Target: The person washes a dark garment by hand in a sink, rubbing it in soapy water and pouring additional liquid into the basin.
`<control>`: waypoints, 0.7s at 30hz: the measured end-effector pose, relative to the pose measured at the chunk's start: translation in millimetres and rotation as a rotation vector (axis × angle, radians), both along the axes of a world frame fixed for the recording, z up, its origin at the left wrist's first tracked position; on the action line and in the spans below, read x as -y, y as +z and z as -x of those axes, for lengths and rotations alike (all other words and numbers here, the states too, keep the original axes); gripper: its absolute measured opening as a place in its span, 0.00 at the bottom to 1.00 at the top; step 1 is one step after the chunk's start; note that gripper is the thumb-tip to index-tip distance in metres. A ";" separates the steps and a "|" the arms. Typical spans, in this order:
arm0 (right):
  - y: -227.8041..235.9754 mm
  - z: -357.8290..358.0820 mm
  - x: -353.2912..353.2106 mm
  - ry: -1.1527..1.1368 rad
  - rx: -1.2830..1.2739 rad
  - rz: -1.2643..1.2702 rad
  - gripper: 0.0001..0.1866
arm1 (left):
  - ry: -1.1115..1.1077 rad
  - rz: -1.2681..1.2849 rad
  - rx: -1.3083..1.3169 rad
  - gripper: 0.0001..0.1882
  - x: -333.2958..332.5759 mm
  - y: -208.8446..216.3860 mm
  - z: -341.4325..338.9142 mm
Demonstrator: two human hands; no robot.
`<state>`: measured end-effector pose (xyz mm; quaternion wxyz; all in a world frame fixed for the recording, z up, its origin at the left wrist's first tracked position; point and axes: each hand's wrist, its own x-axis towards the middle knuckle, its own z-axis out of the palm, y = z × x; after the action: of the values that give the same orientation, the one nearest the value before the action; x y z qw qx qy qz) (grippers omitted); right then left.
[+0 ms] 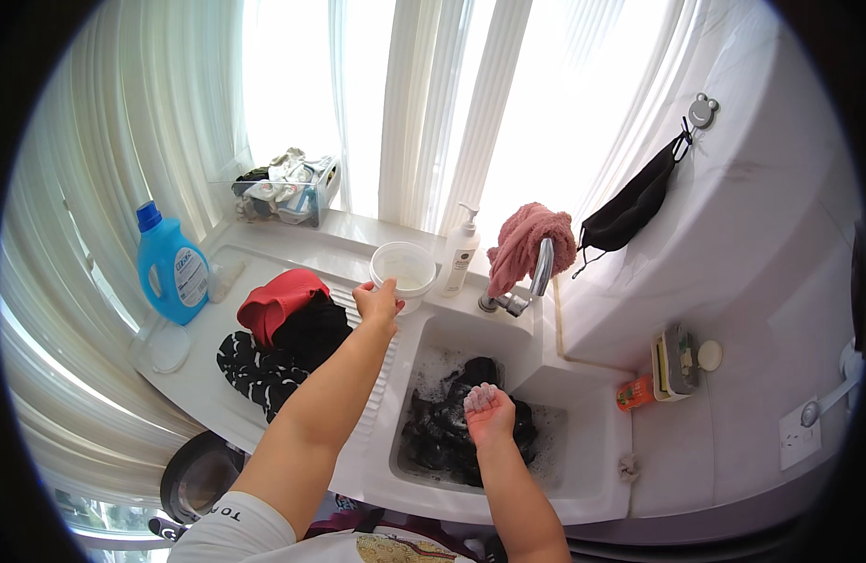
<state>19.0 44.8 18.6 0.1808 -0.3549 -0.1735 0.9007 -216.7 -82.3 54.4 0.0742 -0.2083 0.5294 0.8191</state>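
The round white plastic tub (405, 268) sits at the back rim of the white sink basin (508, 493); gripped only by its rim, it could tip and spill. The left hand (376, 302) pinches that rim. The right hand (487, 408), open and cupped with suds, hovers over dark soaked laundry (437, 436).

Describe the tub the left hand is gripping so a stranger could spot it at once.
Find the sink full of dark laundry. On its back ledge, left of the tap, sits the tub, gripped by the left hand. It alone is round, white and open-topped; its neighbour is a slim pump bottle.
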 end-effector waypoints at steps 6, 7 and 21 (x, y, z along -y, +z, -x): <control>-26.8 -6.4 -26.2 0.068 -0.079 0.026 0.07 | -0.060 -0.027 -0.033 0.34 -16.1 -16.8 20.4; -33.9 -9.8 -30.3 0.094 -0.108 0.026 0.07 | -0.077 -0.040 -0.045 0.34 -14.4 -18.6 18.5; -67.8 -69.2 -101.2 0.941 0.468 -2.078 0.46 | -0.965 1.373 -0.808 0.29 -62.0 -97.6 -203.6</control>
<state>88.2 146.0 -49.2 -0.0037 -0.0939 -0.9720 0.2156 -13.1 -20.4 -43.2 0.0772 0.3371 0.9128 0.2173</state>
